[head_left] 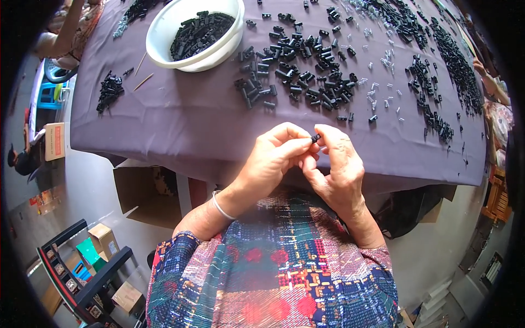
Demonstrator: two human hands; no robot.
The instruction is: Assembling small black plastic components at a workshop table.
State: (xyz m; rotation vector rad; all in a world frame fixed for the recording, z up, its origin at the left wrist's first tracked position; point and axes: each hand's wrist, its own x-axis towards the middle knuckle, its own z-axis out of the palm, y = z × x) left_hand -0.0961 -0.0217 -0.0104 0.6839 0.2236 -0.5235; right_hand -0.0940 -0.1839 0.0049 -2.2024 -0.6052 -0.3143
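Near the front edge of the table, my left hand point(279, 150) pinches a small black plastic part point(315, 138) between thumb and forefinger. Close against it, my right hand point(340, 164) has its fingers bent around the part's other side; whether its fingertips grip the part or something tiny is hidden. Just beyond my hands lies a loose heap of short black tube-shaped parts point(306, 71). Small clear springs point(372, 98) are scattered to the right of that heap. A white bowl point(156, 46) farther left holds many similar black parts.
A purple-grey cloth point(180, 120) covers the table. Black parts point(109, 90) and thin sticks point(143, 82) lie at left; long dark piles point(429, 104) run along the right. An open cardboard box point(145, 194) is under the front edge. Another person's hand point(481, 68) shows at far right.
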